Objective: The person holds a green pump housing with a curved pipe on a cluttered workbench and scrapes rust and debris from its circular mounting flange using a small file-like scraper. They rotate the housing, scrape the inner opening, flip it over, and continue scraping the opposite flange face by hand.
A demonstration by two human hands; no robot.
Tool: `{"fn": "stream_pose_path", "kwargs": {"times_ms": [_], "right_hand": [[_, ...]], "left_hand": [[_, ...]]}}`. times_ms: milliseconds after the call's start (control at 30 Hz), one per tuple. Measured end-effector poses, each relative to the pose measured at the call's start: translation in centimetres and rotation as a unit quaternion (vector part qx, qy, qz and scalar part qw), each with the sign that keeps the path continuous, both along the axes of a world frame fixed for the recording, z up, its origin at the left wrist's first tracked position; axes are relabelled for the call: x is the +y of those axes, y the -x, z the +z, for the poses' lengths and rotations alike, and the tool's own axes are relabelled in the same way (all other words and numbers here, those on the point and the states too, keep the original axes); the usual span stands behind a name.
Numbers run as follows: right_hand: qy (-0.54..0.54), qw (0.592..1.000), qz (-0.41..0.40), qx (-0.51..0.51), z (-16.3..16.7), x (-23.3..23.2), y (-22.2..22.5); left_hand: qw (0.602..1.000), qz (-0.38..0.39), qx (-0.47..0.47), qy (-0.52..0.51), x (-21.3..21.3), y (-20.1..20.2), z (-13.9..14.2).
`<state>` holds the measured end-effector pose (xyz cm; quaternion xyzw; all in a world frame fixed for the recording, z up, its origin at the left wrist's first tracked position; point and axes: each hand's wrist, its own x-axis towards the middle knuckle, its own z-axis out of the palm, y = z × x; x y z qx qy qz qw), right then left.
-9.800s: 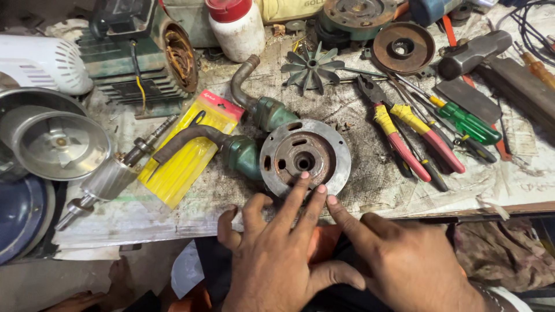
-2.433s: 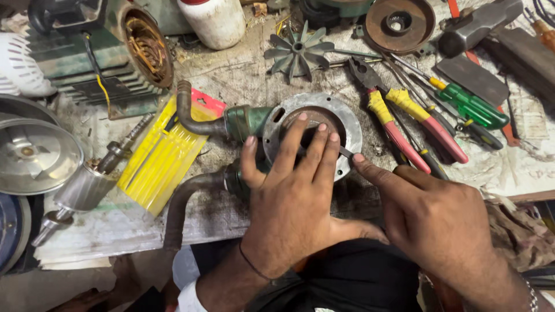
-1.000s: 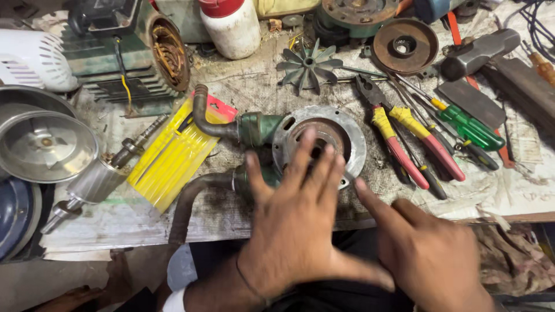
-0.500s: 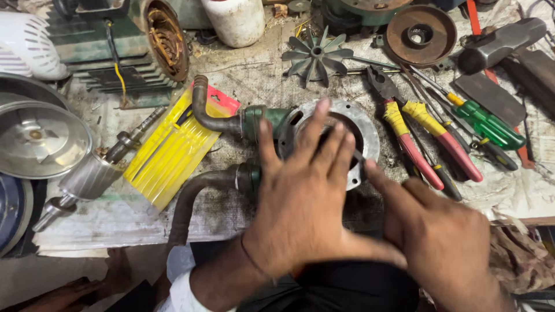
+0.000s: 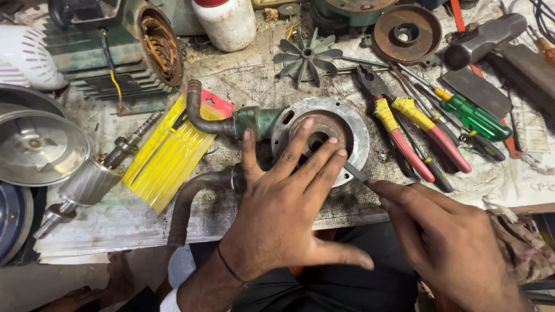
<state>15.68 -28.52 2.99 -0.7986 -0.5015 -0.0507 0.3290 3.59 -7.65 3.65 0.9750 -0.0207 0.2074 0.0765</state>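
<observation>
Left hand (image 5: 283,214) spread flat, gripping nothing, pinning the pump housing (image 5: 321,136); right hand (image 5: 445,242) pinching a thin blade (image 5: 354,171). Likely slip, nicking the fingers (image 5: 318,167) alongside.

pump housing (image 5: 347,124) mid-bench, pliers (image 5: 404,138) right, rotor (image 5: 87,182) left

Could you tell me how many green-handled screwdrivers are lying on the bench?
1: the green-handled screwdriver lies right of the red and yellow pliers. Others may hide among the tools.

A single head-worn view is given, aimed steeply down and close over the desk's (image 5: 358,205) near edge, both hands seen from behind.
</observation>
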Motion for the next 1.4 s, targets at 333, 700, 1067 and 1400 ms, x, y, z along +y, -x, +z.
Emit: {"fn": "stream_pose_path", "kwargs": {"times_ms": [333, 700, 1067, 1400], "right_hand": [[0.097, 0.994, -0.044, -0.037, 0.8, 1.3, -0.1], [0.079, 0.993, -0.049, -0.066, 0.6, 0.7, 0.4], [0.07, 0.995, -0.048, -0.044, -0.4, 0.1, 0.6], [0.091, 0.991, -0.03, -0.092, -0.4, 2.4, -0.4]], "left_hand": [[0.999, 0.024, 0.019, -0.013, 0.0, -1.4, 0.2], [0.998, 0.023, 0.017, -0.054, -0.9, -1.1, 0.2], [0.999, 0.011, 0.019, -0.025, -1.4, -0.4, 0.1], [0.997, 0.041, 0.03, -0.06, 0.8, -2.0, -0.4]]}}
